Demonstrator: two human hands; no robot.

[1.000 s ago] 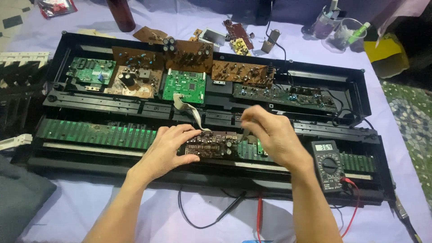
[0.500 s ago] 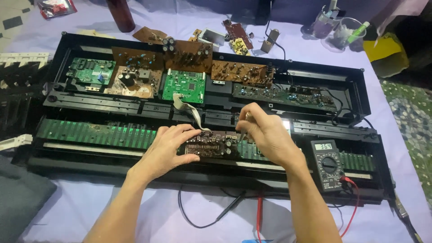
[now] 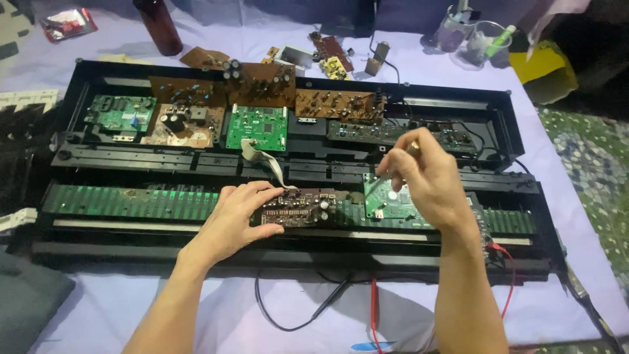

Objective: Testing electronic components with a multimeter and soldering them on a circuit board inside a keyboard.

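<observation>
Centrally, a long black opened keyboard chassis [image 3: 92, 72] lies across a pale lilac tablecloth [image 3: 216, 314], its inside exposed. Left hand [image 3: 232, 216] rests on a small dark brown circuit board [image 3: 295, 206] studded with little components; fingers [image 3: 259, 194] are spread and curled over the board's left end, thumb underneath at its near edge, grasping it. That board sits on the long green strip of key contacts [image 3: 131, 200] running along the near half of the chassis, just left of a small green square circuit board [image 3: 386, 203].

Right hand [image 3: 426, 174] is raised above the green square board, fingers pinched together around a thin pale-handled tool [image 3: 398, 164] whose tip slants down and left toward that board. Whether the tip touches the board cannot be told.

A flat grey ribbon cable [image 3: 265, 160] curves from the bright green board [image 3: 257, 128] in the far row down to the dark board under the left hand. Far row also holds a green board at left [image 3: 121, 111], brown boards [image 3: 334, 105] and a dark board [image 3: 367, 131].

Red lead [image 3: 373, 308] and black lead [image 3: 295, 321] trail over the cloth at the near edge. Dark red bottle [image 3: 157, 26] stands at the far left; clear plastic cups [image 3: 472, 39] and a yellow container [image 3: 544, 69] stand at the far right.
</observation>
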